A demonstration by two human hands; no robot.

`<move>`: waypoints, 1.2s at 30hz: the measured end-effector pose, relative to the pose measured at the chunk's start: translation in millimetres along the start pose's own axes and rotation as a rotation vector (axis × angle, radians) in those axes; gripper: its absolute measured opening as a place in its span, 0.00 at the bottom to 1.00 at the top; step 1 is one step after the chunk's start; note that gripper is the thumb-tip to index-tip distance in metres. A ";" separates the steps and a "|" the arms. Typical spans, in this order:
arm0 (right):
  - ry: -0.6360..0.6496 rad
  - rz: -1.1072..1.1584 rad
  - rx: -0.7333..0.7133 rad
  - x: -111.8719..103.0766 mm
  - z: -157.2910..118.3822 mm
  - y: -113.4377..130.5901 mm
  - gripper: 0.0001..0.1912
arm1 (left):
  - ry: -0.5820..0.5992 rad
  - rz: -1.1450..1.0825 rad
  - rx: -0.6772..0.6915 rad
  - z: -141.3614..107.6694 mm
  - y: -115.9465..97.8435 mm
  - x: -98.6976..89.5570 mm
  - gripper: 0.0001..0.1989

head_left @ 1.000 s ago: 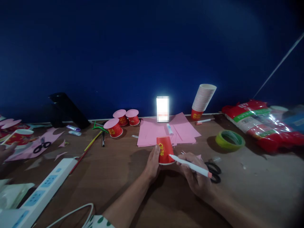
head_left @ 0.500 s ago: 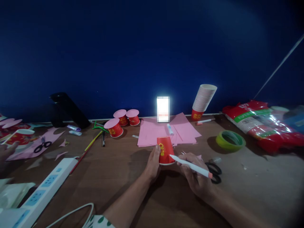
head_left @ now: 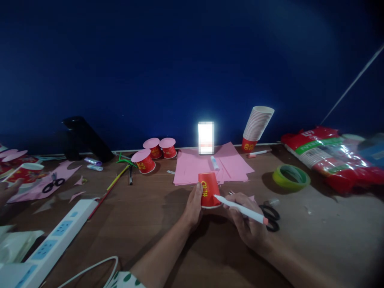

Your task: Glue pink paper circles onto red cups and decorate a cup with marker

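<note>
My left hand (head_left: 193, 206) is closed around the left side of a red paper cup (head_left: 211, 188) with gold lettering, held with its white rim downward. In my right hand (head_left: 247, 222) is a white marker (head_left: 244, 211) with an orange-red end, its tip at the lower right of the cup's side. Black-handled scissors (head_left: 273, 226) lie just beyond my right hand, their blades hidden by it. Behind the cup is a stack of pink paper (head_left: 192, 168) with a light-blue cap or small tube (head_left: 214, 163) on it.
Red cups topped with pink discs (head_left: 143, 162) stand left of the paper. A leaning cup stack (head_left: 258, 124), green tape roll (head_left: 291, 178) and red plastic package (head_left: 318, 152) are on the right. A power strip (head_left: 64, 232) lies left; another person's hand (head_left: 9, 192) touches a cup there.
Hardly anything differs. Both my hands, the cup and the marker keep their places; the other person's hand and cup at the far left shift very slightly.
</note>
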State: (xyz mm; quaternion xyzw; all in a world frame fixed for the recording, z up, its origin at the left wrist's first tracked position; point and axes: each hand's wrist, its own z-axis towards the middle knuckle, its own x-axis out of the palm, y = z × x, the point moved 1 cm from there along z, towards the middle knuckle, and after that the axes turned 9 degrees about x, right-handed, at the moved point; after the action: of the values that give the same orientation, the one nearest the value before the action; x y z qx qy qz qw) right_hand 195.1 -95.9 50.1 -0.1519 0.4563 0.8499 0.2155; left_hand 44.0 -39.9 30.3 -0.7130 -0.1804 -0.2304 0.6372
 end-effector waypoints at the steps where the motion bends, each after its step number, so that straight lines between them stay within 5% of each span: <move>1: 0.002 0.003 0.002 0.0 -0.2 -0.3 0.07 | 0.002 0.001 -0.005 0.1 0.3 0.0 0.23; 36: -0.002 -0.014 -0.012 0.7 2.0 1.2 0.08 | -0.013 0.060 0.020 -1.6 -2.5 2.3 0.24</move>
State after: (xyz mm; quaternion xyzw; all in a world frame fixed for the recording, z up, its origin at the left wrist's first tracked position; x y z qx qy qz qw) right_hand 193.8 -94.6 51.7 -0.1556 0.4497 0.8513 0.2211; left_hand 44.4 -41.3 33.8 -0.7132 -0.1654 -0.2045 0.6497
